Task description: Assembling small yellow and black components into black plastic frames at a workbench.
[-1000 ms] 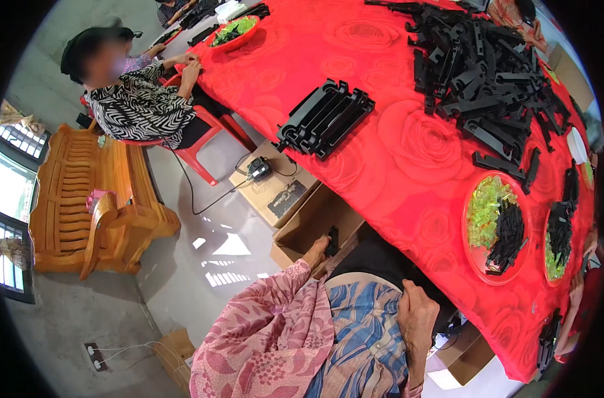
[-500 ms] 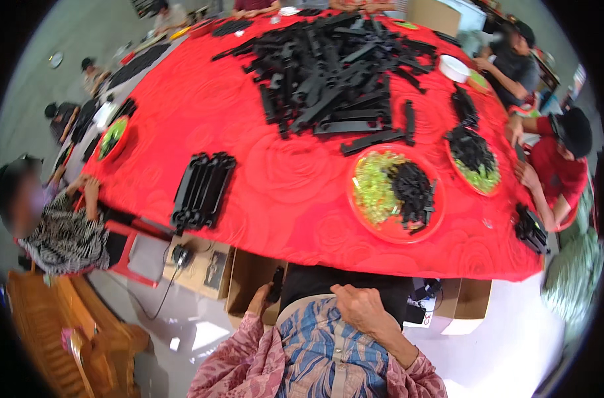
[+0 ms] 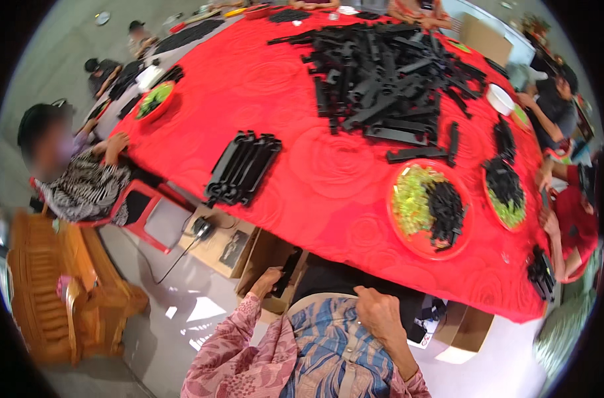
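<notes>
Below the near edge of the table, my left hand (image 3: 267, 282) is closed around a long, narrow black piece (image 3: 289, 268), held tilted over an open cardboard box (image 3: 255, 265). My right hand (image 3: 379, 312) rests at my waist against the patterned shirt, its fingers curled in; whatever lies beneath them is hidden. On the red-covered table (image 3: 335, 219), nearest to my left hand, sits a neat stack of similar black pieces (image 3: 243, 169). Toward the right, a round red tray (image 3: 390, 219) holds small yellow-green pieces beside small black parts.
A large heap of black pieces (image 3: 381, 79) covers the table's far middle. Co-workers sit around it, one in a striped top (image 3: 90, 179) at left and another in red (image 3: 574, 219) at right. A red chair (image 3: 143, 222) and a wooden bench (image 3: 70, 285) stand at left.
The view has swung, so the table and its things appear farther right and tilted. My left hand still grips the black piece, which now shows more of its length. My right hand stays at my waist.
</notes>
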`<state>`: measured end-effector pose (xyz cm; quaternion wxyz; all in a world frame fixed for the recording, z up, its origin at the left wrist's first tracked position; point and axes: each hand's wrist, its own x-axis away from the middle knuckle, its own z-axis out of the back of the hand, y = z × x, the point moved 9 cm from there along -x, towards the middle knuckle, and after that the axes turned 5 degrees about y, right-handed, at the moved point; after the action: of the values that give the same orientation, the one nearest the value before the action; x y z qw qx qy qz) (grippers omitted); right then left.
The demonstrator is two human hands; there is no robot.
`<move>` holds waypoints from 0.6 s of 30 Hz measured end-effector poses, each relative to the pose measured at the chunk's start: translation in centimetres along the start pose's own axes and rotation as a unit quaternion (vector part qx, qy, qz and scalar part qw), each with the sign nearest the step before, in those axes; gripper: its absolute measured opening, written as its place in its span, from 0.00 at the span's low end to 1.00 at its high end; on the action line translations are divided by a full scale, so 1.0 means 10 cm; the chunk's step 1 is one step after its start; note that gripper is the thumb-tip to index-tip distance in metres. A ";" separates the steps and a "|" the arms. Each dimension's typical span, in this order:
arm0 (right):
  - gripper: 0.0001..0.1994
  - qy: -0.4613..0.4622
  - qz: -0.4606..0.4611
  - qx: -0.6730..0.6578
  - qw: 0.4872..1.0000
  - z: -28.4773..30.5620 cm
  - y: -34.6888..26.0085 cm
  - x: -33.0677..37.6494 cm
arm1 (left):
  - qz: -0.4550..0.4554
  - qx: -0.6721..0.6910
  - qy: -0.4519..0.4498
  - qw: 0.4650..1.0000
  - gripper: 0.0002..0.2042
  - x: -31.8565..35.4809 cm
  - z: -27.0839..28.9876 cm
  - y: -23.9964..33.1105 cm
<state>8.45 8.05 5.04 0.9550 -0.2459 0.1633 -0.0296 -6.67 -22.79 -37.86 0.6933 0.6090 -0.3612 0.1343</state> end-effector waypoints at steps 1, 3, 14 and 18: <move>0.10 -0.013 -0.002 -0.019 1.000 -0.02 0.01 0.00 | -0.049 0.025 -0.022 0.998 0.22 -0.18 0.21 -0.08; 0.10 -0.019 -0.018 -0.005 1.000 -0.07 0.07 0.01 | -0.076 0.000 -0.029 0.997 0.22 0.32 -0.06 0.59; 0.08 -0.057 -0.036 -0.005 0.998 -0.11 0.04 -0.01 | -0.146 -0.084 -0.211 0.963 0.13 2.26 -0.40 2.96; 0.08 -0.048 -0.038 -0.017 0.998 -0.11 0.03 0.02 | -0.225 -0.012 -0.150 0.963 0.10 2.41 -0.51 3.51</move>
<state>8.28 7.81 3.92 0.9555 -0.2695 0.1084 -0.0509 -9.94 -16.33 4.41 0.6508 0.6794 -0.3161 -0.1222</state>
